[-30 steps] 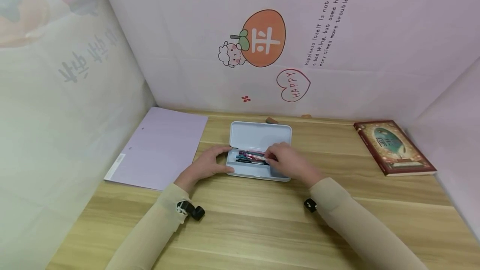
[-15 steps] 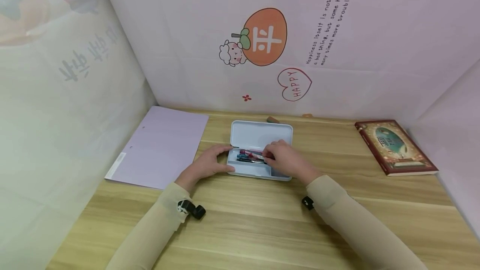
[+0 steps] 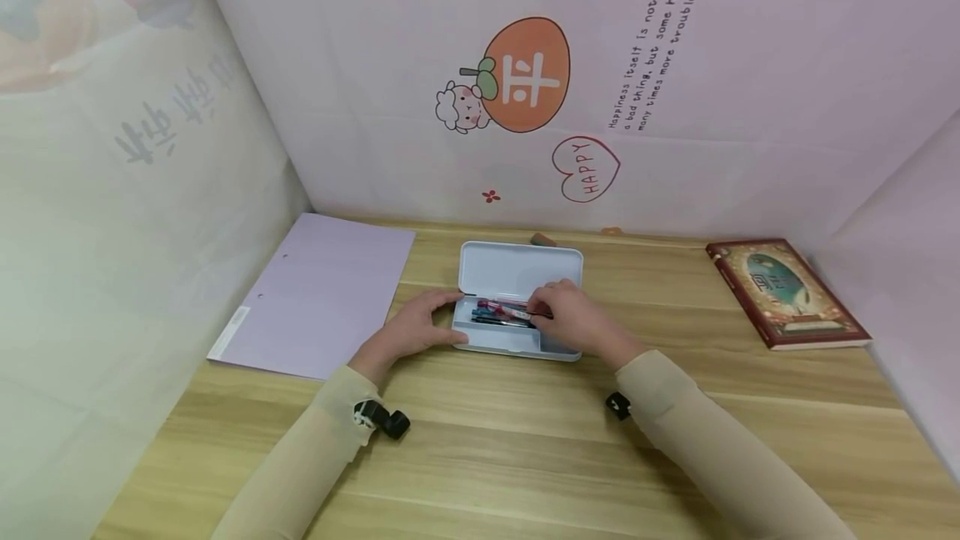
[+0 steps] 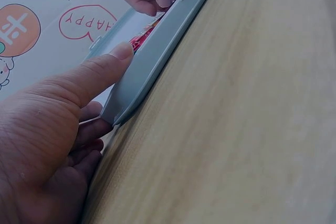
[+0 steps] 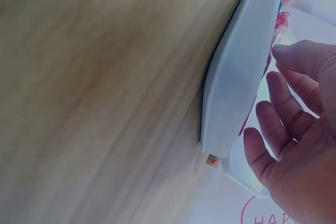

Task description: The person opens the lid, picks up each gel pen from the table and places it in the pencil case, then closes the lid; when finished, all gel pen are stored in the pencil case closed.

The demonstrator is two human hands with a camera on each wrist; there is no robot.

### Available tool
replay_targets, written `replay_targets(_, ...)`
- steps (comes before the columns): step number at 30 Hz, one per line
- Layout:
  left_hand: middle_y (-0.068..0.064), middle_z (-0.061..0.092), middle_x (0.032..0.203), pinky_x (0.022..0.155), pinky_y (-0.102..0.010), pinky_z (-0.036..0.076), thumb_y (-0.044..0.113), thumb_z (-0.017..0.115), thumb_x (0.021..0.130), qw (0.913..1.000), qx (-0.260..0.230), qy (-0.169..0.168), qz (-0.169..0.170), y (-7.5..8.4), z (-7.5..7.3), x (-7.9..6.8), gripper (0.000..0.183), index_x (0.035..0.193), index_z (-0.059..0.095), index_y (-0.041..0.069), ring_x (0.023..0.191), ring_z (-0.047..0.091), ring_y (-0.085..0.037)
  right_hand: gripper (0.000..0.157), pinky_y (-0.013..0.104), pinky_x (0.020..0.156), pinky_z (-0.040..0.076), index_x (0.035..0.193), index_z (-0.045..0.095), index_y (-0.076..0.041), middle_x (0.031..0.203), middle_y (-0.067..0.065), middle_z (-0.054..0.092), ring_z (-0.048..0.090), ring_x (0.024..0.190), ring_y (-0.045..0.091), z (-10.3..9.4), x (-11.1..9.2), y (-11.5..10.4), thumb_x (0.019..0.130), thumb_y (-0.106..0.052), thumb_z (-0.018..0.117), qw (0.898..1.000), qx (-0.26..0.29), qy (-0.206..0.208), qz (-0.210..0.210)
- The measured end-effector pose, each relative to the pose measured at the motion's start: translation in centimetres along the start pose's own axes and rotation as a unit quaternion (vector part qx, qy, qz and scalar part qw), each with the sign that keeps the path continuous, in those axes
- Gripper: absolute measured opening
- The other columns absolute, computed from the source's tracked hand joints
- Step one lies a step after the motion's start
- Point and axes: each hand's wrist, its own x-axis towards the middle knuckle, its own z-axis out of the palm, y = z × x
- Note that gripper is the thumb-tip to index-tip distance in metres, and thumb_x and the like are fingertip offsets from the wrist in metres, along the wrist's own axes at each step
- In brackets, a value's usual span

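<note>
A pale blue pencil case lies on the table with its lid raised toward the wall. Several pens, red, blue and black, lie in its long rear compartment. My left hand grips the case's left end; in the left wrist view its thumb presses the front rim while the other fingers curl around the end. Over the right part of the case, my right hand pinches a pen between thumb and index finger. Its other fingers are loosely bent. The right hand hides part of that pen.
A lilac folder lies flat at the left, against the wall cloth. At the far right is a hardcover book. A small eraser-like block sits just behind the raised lid.
My right hand has shifted slightly among the pens, and a dark pen end now shows by its fingers. My left hand has stayed on the case's left end.
</note>
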Motion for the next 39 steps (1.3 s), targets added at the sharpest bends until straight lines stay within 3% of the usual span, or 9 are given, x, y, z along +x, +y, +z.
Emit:
replay_targets(9,-0.007,0.042,0.151,0.114,-0.047,0.027,0.057,0.08,0.074,1.0,0.001,-0.005,-0.001,0.0,-0.1,-0.1,0.088,0.146,0.049,0.018,0.141,0.032,-0.03,0.007,0.035,0.071,0.046,0.095,0.07,-0.009,0.085,-0.002,0.061,0.051,0.081,0.019,-0.8,-1.4,1.3,0.09,-0.012,0.071,0.999,0.051,0.018,0.0)
replay_targets(17,-0.008,0.042,0.151,0.114,-0.048,0.026,0.052,0.082,0.074,1.0,-0.008,-0.005,-0.002,0.3,-0.4,-0.3,0.086,0.145,0.049,0.016,0.141,0.032,-0.031,0.006,0.039,0.078,0.049,0.095,0.069,-0.012,0.094,-0.001,0.062,0.053,0.092,0.022,-2.2,-4.0,3.6,0.094,-0.017,0.066,0.993,0.106,0.023,0.05)
replay_targets(24,-0.007,0.043,0.15,0.114,-0.046,0.027,0.055,0.081,0.074,0.9999,-0.006,-0.007,0.005,0.0,0.1,0.0,0.087,0.145,0.05,0.017,0.141,0.033,-0.029,0.007,0.041,0.078,0.049,0.097,0.068,-0.013,0.098,0.001,0.062,0.055,0.093,0.021,-3.1,-8.6,6.0,0.096,-0.019,0.065,0.99,0.112,0.011,0.087)
replay_targets(31,-0.008,0.043,0.15,0.114,-0.047,0.027,0.057,0.081,0.073,0.9999,-0.001,-0.005,0.011,0.1,0.0,0.0,0.089,0.146,0.049,0.016,0.14,0.033,-0.03,0.007,0.041,0.078,0.053,0.1,0.069,-0.01,0.096,-0.001,0.066,0.061,0.092,0.019,-4.1,-13.8,8.7,0.095,-0.015,0.067,0.992,0.094,0.037,0.073)
replay_targets(35,-0.008,0.043,0.15,0.114,-0.047,0.027,0.059,0.08,0.073,0.9999,0.004,-0.005,0.014,0.1,-0.2,0.1,0.09,0.146,0.049,0.016,0.14,0.033,-0.03,0.012,0.035,0.075,0.052,0.102,0.069,-0.011,0.097,-0.002,0.066,0.06,0.091,0.016,-5.1,-16.0,9.3,0.096,-0.021,0.066,0.99,0.086,0.042,0.101)
replay_targets(39,-0.008,0.043,0.15,0.114,-0.047,0.027,0.057,0.081,0.074,0.9999,0.005,-0.005,0.011,0.1,-0.2,0.0,0.088,0.146,0.049,0.016,0.141,0.033,-0.03,0.007,0.029,0.07,0.052,0.099,0.069,-0.011,0.092,-0.004,0.065,0.059,0.085,0.009,-5.8,-17.6,9.3,0.094,-0.016,0.068,0.992,0.075,0.039,0.097)
